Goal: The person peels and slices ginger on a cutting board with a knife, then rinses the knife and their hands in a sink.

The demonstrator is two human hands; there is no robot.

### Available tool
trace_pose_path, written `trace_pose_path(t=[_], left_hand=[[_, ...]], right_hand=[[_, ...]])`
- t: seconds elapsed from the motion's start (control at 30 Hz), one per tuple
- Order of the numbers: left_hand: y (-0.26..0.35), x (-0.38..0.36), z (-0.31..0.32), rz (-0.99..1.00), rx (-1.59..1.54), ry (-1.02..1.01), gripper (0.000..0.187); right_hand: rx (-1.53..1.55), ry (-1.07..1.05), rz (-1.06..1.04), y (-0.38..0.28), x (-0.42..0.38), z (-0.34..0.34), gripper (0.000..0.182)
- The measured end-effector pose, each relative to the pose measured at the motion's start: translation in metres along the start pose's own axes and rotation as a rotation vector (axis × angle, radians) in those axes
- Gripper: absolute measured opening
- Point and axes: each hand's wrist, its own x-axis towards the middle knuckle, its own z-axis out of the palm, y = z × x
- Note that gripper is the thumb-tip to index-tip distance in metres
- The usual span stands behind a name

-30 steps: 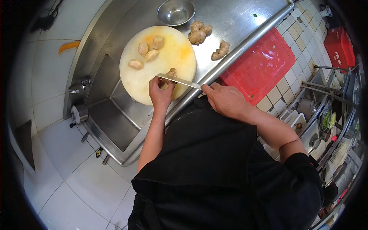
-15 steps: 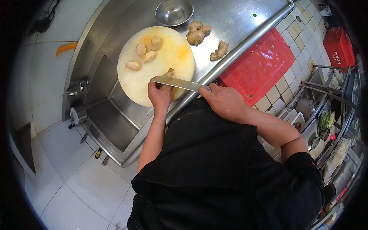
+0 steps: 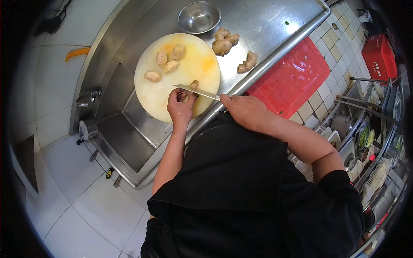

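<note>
Spanning the work area, a stainless-steel counter [image 3: 271, 26] presents a smooth, reflective face with a rounded front rail. A glossy, rectangular red plastic surface [image 3: 297, 77] lies below the rail. The thick, round cutting board [image 3: 152, 94], off-white with orange-yellow stains, overhangs the sink basin [image 3: 124, 142]. The right hand [image 3: 245, 109] is closed around the handle end of the knife [image 3: 204, 93], a flat, straight metal blade; the left hand [image 3: 180, 109] pinches the ginger piece [image 3: 195, 83] between thumb and fingers, over the board's near side. The blade crosses above this knobbly brown piece; the depth of any cut cannot be told. Beyond the board rest a lobed, rough-skinned ginger root [image 3: 222, 44] and a smaller ginger root [image 3: 248, 62]. Four peeled ginger chunks [image 3: 178, 52], pale and faceted, occupy the board's far left area. Compared with half a second earlier, the blade is rotated and shows a narrower face; the chunks retain their arrangement. Containers: at the right, a metal rack [image 3: 359, 102] carries vessels, one containing green pieces [image 3: 364, 135] too small to identify; a round, polished metal bowl [image 3: 187, 21] with sloping walls sits on the counter, just beyond the board.
</note>
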Motion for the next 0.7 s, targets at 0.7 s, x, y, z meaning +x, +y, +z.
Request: trace_pose_path(t=[0.7], left_hand=[[0.018, 0.001, -0.027, 0.062, 0.042, -0.254, 0.04]], right_hand=[[0.102, 0.12, -0.019, 0.01, -0.012, 0.003, 0.021]])
